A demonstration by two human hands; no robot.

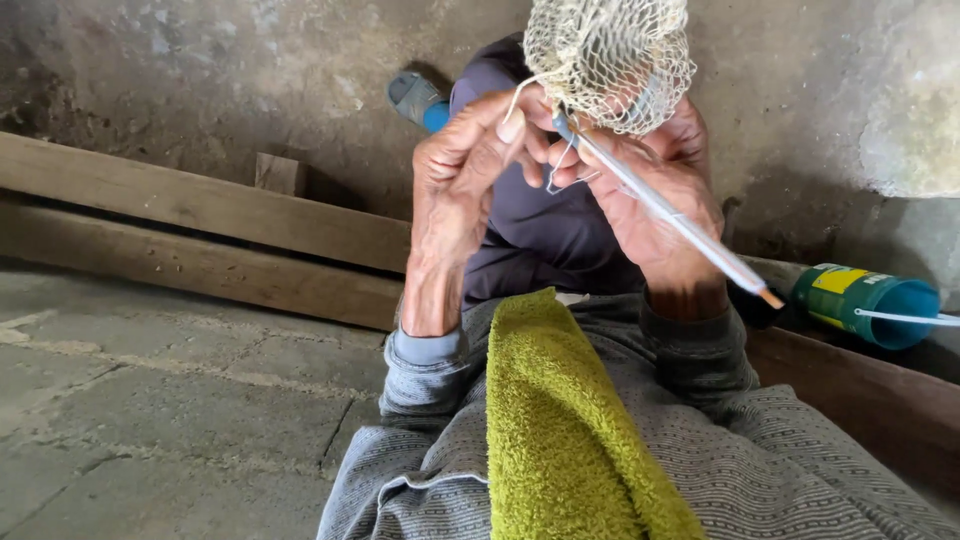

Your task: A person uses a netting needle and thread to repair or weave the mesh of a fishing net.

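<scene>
A: Where's the netting?

B: The pale mesh net (610, 62) hangs bunched at the top, just above both hands. The left hand (462, 185) pinches its lower edge with thumb and fingertips closed. The right hand (660, 200) is wrapped around a long white needle (668, 212), whose tip meets the net.

A: And the room?

B: Rough grey concrete floor (150, 400), cracked, with a stained wall behind the net. Two weathered wooden planks (200, 235) lie left of the net. A green towel (565, 430) lies below it on the lap. A blue-green spool (865, 303) rests lower right of the net.
</scene>
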